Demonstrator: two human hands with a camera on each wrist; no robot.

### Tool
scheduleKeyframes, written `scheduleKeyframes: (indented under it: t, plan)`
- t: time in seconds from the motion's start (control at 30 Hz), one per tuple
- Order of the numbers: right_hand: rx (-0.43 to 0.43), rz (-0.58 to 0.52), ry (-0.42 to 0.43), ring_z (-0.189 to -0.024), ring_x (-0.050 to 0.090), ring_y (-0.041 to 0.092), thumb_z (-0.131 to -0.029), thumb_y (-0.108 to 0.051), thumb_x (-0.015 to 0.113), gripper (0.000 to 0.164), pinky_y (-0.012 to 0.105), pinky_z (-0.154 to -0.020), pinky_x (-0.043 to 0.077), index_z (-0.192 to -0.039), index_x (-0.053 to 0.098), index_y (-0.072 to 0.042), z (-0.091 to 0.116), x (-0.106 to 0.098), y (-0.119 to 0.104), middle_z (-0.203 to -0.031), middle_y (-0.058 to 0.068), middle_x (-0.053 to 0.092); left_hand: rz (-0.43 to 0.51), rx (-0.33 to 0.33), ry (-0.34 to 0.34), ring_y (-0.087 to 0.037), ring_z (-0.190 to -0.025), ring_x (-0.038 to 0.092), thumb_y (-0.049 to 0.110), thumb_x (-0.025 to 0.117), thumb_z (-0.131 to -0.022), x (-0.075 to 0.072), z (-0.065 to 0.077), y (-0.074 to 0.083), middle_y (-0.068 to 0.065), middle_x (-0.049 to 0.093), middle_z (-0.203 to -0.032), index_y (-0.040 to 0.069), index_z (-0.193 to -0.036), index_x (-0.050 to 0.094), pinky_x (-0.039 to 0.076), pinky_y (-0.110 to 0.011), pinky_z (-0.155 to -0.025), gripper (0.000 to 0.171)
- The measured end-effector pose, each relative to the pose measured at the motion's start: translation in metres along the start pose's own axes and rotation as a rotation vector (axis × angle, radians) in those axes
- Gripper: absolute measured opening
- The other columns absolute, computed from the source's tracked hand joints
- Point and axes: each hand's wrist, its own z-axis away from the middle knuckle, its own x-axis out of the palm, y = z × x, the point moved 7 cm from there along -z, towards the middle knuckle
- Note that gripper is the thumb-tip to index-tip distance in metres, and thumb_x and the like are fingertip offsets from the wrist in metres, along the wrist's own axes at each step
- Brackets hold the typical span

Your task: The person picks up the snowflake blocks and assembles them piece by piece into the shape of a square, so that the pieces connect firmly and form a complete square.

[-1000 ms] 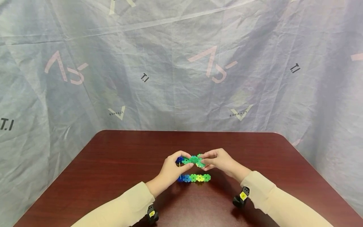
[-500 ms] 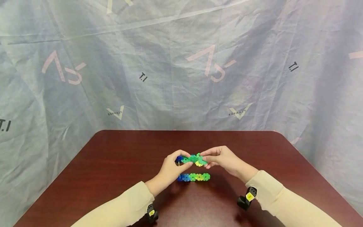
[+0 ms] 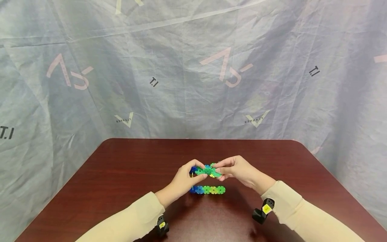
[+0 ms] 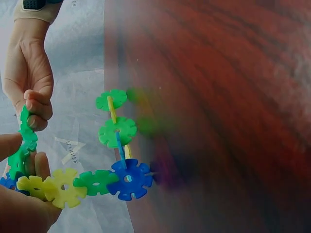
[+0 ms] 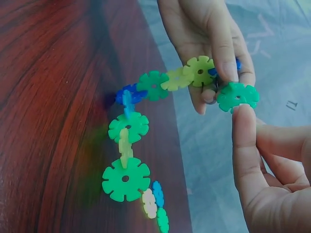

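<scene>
Interlocking snowflake discs of notched plastic form a bent chain. My left hand holds its upper run between thumb and fingers, around green and blue discs. A yellow disc and a blue disc at the corner lead off from there. The lower row stretches below both hands, ending in a green disc. My right hand pinches a green disc between thumb and fingers, close to the left fingertips. Fingers hide where the held discs meet, so I cannot tell how they join.
A dark red-brown table lies under the hands, with rounded far corners. Behind it hangs a grey printed cloth. Black wrist cameras hang below the left cuff and the right cuff.
My right hand has shifted slightly right and up, then stayed nearly still, with the green disc tilting a little in its fingers. My left hand and the lower row have barely moved.
</scene>
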Motion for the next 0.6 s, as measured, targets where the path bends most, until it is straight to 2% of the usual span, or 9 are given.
scheduleKeyframes:
  t: [0.27, 0.6]
  plan:
    - [-0.008, 0.019, -0.016, -0.062, 0.067, 0.015, -0.089, -0.010, 0.069, 0.032, 0.034, -0.075, 0.058, -0.112, 0.066, 0.013, -0.0006, 0.0046, -0.0013, -0.108, 0.013, 0.069, -0.005, -0.021, -0.044, -0.016, -0.081, 0.050, 0.024, 0.067, -0.092, 0.0035, -0.0010, -0.0031, -0.001, 0.061, -0.108, 0.019, -0.107, 0.060, 0.047, -0.027, -0.065, 0.016]
    - [0.023, 0.005, -0.078, -0.070, 0.069, 0.016, -0.091, -0.013, 0.068, 0.036, 0.035, -0.078, 0.058, -0.116, 0.063, 0.012, -0.0048, 0.0034, -0.0044, -0.098, 0.009, 0.073, 0.022, -0.029, -0.023, -0.016, -0.088, 0.053, 0.025, 0.068, -0.092, 0.0015, -0.0030, -0.0042, -0.002, 0.063, -0.110, 0.019, -0.106, 0.062, 0.048, -0.029, -0.071, 0.017]
